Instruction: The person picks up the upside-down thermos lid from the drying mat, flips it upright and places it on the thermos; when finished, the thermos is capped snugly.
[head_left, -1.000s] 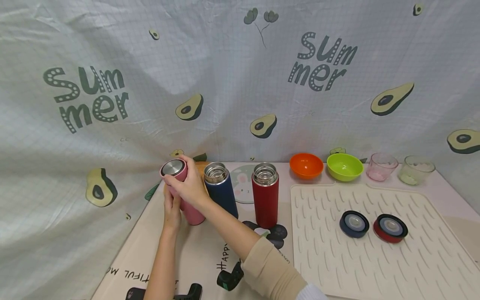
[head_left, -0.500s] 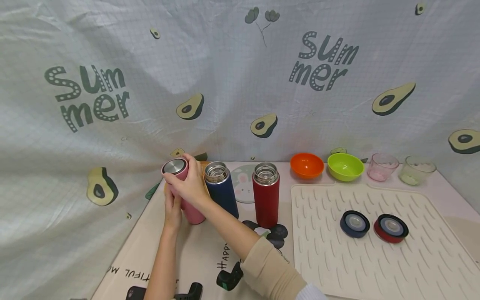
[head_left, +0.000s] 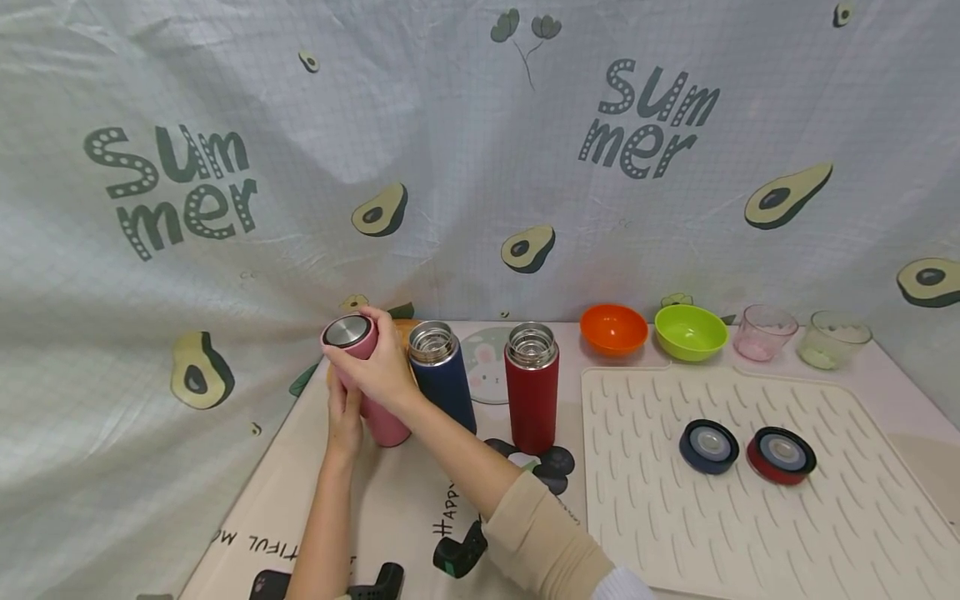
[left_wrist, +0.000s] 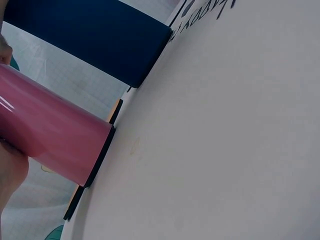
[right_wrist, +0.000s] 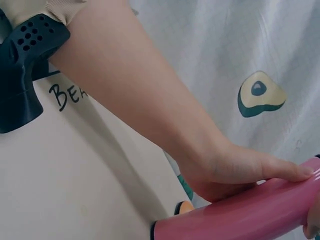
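In the head view, the left hand [head_left: 345, 423] has its fingers curled round the body of the pink bottle [head_left: 385, 427] from 7 o'clock. The bottle stands on the surface [head_left: 397, 504], its top inside the fingers of the right hand [head_left: 384, 371], wrapped on from 4 o'clock. At its 3 o'clock stand the blue bottle [head_left: 442, 387], then the red bottle [head_left: 532, 408].

Holds the pink bottle [head_left: 388, 428] by the side with the left hand [head_left: 344, 421] and round the top with the right hand [head_left: 385, 371]. Has the blue bottle [head_left: 444, 392] just right of the grip, the red bottle [head_left: 532, 400] beyond. Well to the right, has a blue lid [head_left: 708, 447] and a red lid [head_left: 781, 455] on a ridged mat [head_left: 645, 517].
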